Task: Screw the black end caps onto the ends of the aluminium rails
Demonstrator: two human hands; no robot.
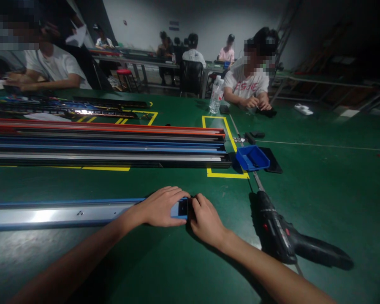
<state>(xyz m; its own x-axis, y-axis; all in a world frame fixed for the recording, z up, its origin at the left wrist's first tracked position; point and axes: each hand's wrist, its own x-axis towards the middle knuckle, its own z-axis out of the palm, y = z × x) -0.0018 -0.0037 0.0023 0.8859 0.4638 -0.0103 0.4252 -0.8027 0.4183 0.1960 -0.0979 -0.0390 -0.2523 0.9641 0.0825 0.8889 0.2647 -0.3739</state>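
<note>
A long silver metal profile with blue edges [60, 214] lies on the green table, running in from the left edge of the view. My left hand [164, 207] is closed over its right end, with thumb and fingers on opposite edges. A black piece [183, 207] shows in the end of the profile between thumb and forefinger. Right at that end, my right hand [205, 217] has its fingers curled together against the tip. Something dark shows at its fingertips, but the fingers hide what it is.
A black cordless drill [278, 232] lies to the right. Behind it sits a blue parts bin [252, 158] beside a dark flat object [272, 160]. Several orange, blue and black profiles [114, 147] lie farther back. A water bottle [215, 96] stands near a seated co-worker [247, 80].
</note>
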